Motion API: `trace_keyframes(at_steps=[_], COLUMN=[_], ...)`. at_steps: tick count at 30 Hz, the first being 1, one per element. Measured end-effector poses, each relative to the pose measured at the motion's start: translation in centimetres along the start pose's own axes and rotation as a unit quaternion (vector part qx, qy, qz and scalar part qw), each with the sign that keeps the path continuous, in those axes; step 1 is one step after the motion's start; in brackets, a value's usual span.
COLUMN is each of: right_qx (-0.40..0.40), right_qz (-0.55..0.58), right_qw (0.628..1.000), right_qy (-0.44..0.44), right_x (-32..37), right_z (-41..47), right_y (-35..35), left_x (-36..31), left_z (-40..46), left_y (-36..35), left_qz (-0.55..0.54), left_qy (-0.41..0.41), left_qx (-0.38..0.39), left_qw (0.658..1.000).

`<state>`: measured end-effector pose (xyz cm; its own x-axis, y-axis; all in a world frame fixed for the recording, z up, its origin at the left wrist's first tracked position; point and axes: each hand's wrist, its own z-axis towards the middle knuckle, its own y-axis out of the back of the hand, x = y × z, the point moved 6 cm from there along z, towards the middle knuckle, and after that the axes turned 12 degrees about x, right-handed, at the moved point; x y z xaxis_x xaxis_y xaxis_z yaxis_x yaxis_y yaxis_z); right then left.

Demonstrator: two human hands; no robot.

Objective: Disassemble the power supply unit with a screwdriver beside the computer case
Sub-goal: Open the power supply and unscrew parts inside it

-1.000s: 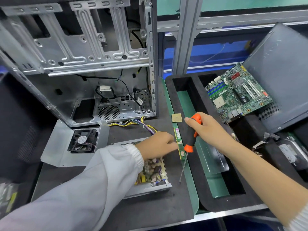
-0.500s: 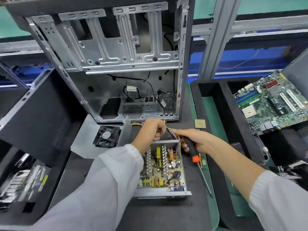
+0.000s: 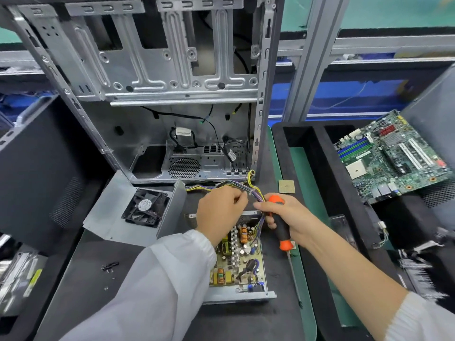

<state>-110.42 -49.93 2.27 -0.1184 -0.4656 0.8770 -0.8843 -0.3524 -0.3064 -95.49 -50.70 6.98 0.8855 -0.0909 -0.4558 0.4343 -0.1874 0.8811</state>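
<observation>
On the dark table (image 3: 81,274), in front of the computer case (image 3: 152,94), the removed fan cover (image 3: 138,212) lies left of the opened power supply unit (image 3: 237,262). The wire bundle (image 3: 253,193) at its far end is pinched by the left hand (image 3: 221,210), fingers together, so the wiring is judged the step in hand. The screwdriver (image 3: 282,230) is gripped by the right hand (image 3: 293,220), shaft pointing away from the unit, and would need turning onto the board screws next.

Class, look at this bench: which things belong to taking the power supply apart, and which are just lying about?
In the job:
power supply
wire bundle
screwdriver, held in the right hand
left hand, at the wires
cover with fan
loose screws

Lying about:
computer case
motherboard
processor chip
foam tray
</observation>
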Motion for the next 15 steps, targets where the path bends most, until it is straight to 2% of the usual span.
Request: trace_keyframes(at_steps=[3,6,15], right_qx=[-0.006,-0.015,-0.146], right_qz=[-0.019,-0.037,-0.161], right_qw=[0.998,0.996,0.963], right_qy=[0.058,0.079,0.160], right_x=[-0.1,-0.1,1.1], right_z=[-1.1,-2.0,-4.1], right_y=[0.3,0.2,-0.4], left_x=[0.2,0.4,0.4], left_z=[0.4,0.7,0.7], left_y=[-0.4,-0.5,-0.7], left_qz=[0.005,0.016,0.063], left_qy=[0.032,0.059,0.058], left_qx=[0.010,0.014,-0.016], left_qw=[0.999,0.998,0.996])
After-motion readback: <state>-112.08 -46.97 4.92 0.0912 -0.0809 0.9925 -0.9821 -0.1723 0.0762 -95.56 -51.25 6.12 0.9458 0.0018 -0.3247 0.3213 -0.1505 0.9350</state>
